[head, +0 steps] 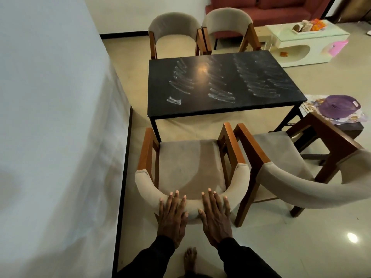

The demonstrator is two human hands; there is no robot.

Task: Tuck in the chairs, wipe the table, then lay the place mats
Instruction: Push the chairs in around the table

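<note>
- At the near left, both hands lie flat with straight fingers on the near chair [188, 167]'s padded backrest: left hand [172, 214], right hand [215, 215].
- Beyond it stands the black table [224, 85], smeared, the chair not under it.
- Place mats [333, 115] lie on a stool at the right.

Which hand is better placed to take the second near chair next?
Right, probably. The right hand rests flat on the backrest on the side beside the second chair; the left hand lies nearer the wall.

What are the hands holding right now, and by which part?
Nothing is gripped. The left hand and right hand lie flat, fingers straight, on the padded backrest of the near chair.
</note>
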